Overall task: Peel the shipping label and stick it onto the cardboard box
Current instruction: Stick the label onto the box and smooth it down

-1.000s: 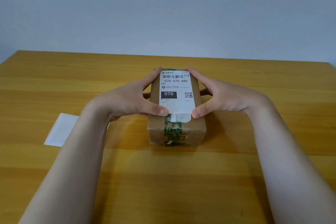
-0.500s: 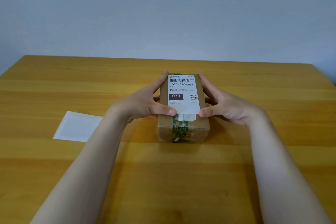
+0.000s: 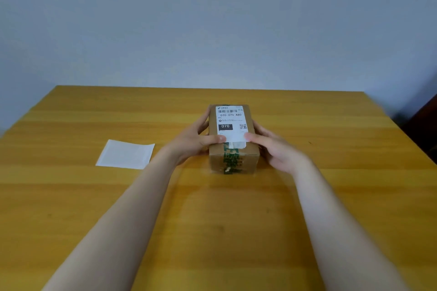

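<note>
A small cardboard box (image 3: 246, 157) with green printed tape stands in the middle of the wooden table. The white shipping label (image 3: 230, 118), with a barcode and "070", lies flat on the box's top. My left hand (image 3: 191, 144) rests against the box's left side, its thumb pressing the label's near left corner. My right hand (image 3: 276, 149) lies along the right side, and its thumb presses the near right corner. The fingers of both hands look fairly straight beside the box.
A blank white backing sheet (image 3: 126, 154) lies flat on the table (image 3: 94, 208) to the left of the box. A plain wall rises behind the table's far edge. Something dark stands past the table's right edge (image 3: 423, 130).
The view has pulled back and tilted up, so the box and hands look smaller. Both thumbs stay on the label's near corners; the fingers have slid from the top edges down beside the box.
</note>
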